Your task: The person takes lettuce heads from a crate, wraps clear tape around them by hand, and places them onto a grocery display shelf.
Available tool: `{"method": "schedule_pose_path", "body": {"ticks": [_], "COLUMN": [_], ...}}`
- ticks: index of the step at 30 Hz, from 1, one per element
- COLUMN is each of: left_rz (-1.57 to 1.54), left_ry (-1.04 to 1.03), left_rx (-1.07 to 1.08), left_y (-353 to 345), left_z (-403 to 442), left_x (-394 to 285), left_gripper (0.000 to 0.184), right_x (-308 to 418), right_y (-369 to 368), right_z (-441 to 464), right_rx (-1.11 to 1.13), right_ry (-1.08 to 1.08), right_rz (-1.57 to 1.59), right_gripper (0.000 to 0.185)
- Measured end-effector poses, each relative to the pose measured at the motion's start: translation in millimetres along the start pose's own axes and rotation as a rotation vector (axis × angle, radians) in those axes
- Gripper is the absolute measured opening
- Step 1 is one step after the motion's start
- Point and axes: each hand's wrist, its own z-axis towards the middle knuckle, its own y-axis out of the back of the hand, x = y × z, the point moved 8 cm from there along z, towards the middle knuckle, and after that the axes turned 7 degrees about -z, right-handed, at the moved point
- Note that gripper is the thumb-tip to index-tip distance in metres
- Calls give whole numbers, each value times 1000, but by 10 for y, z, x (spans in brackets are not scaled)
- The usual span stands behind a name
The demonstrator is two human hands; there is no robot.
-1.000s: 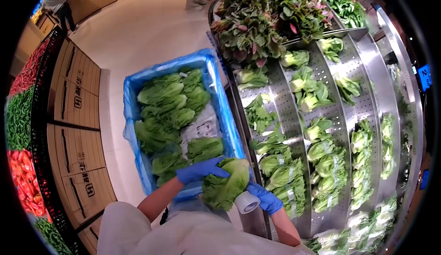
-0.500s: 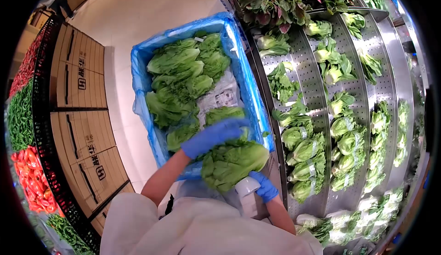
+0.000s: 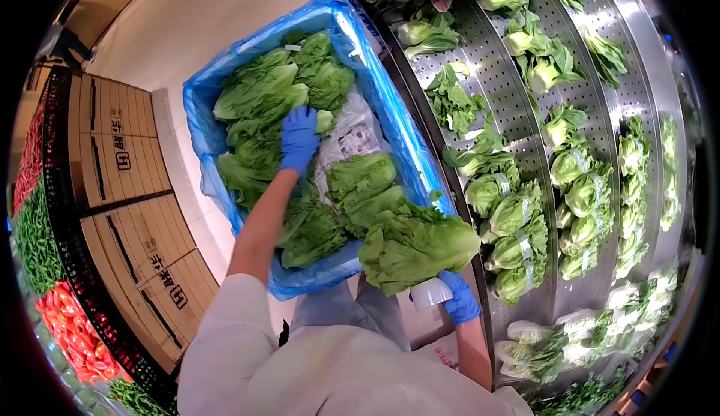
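My left hand [image 3: 300, 140], in a blue glove, lies on leafy green lettuce [image 3: 262, 90] inside a crate lined with blue plastic [image 3: 409, 135]. Its fingers are stretched forward over the leaves, and the fingertips are partly lost among them. A large lettuce head [image 3: 416, 249] is over the crate's near right corner, its pale base toward the shelf. Just below it, my gloved right hand [image 3: 460, 300] is closed on a white, curved roll-like object [image 3: 431, 294]. The lettuce head touches this object or the hand; the grip under it is hidden. More lettuce [image 3: 360, 180] lies nearby in the crate.
On the right, tiered metal shelves [image 3: 499, 86] carry bok choy [image 3: 544, 71] and taped lettuce bundles [image 3: 517, 240]. Cardboard boxes [image 3: 142, 266] stand at left beside black crates of red peppers [image 3: 71, 333] and green chillies [image 3: 41, 236]. Crumpled whitish plastic [image 3: 352, 135] lies inside the blue-lined crate.
My left hand has moved from above the near lettuce head to lettuce farther into the crate. My right hand, the white roll-like object and the lettuce head have shifted right. The view has shifted too.
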Motion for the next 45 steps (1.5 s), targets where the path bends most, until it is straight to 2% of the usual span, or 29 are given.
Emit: {"method": "schedule_pose_path", "body": {"ticks": [1,2,3,4,5,7,8,9,11,13,15,16,19,20,21,23,25,27,31,33,37,39,40,41,43,44,45], "left_rz": [-170,-165,-522,-871,-859,-1461,-1639,-1639,-1883,-1855,-1837,-1843,-1791,-1796,-1802,-1961,-1943,-1836,-1836,-1992,-1978,-1667,-1543,-1536,-1126,-1121,-975], "left_ry": [-35,-48,156,372,370,494,598,594,691,706,637,634,545,445,449,603,619,652,701,703,781,719,665,671,432,437,351], "left_rx": [-111,-107,26,161,162,247,316,321,637,701,914,913,1008,1003,998,959,972,926,917,994,865,729,625,622,587,585,567], "left_y": [297,480,519,524,699,933,1157,1287,1334,1390,1358,1357,1363,1395,1400,1399,1462,1419,1327,1382,1197,1099,1035,936,829,706,593], "left_z": [-24,-39,-88,-188,-213,-284,-321,-346,-502,-601,-720,-740,-870,-899,-946,-1017,-1036,-1079,-1137,-1093,-1143,-1026,-917,-817,-503,-397,-260], "left_x": [3,23,207,334,386,369,232,200,-62,-248,-530,-623,-935,-994,-1034,-1092,-1135,-1124,-1180,-1221,-904,-577,-395,-272,-29,62,118], "left_gripper": [49,49,50,52,52,57,58,58,54,50,49,49,54,57,57,61,61,59,56,54,56,60,60,60,57,57,54], "right_x": [314,474,447,572,622,987,1116,1226,1392,1414,1291,1375,1380,1317,1264,1258,1245,1229,1069,900,723,583,661,660,678,553,521], "right_y": [-252,-395,-315,-370,-387,-636,-765,-884,-1023,-1078,-1236,-1322,-1501,-1430,-1386,-1257,-1155,-1012,-950,-774,-737,-673,-720,-725,-686,-563,-593], "right_z": [2,35,88,151,206,331,368,385,422,477,451,477,576,657,698,828,813,781,794,844,894,941,931,935,929,980,962], "right_rx": [-14,-27,-27,74,75,84,190,292,342,390,645,711,735,646,647,596,529,381,342,291,290,259,291,298,307,278,285], "right_ry": [-69,-139,-140,-79,-130,-177,-155,-132,-210,-294,-439,-266,-327,-394,-400,-310,-239,-248,-261,-306,-262,-315,-265,-268,-218,-212,-214], "right_rz": [93,190,204,56,-1,-52,-141,-231,-302,-373,-233,-336,-444,-434,-439,-407,-420,-242,-159,-196,-6,167,159,161,192,190,190], "right_gripper": [38,40,40,41,45,51,52,54,56,57,56,52,49,48,48,49,50,51,50,48,45,44,45,45,48,56,56]}}
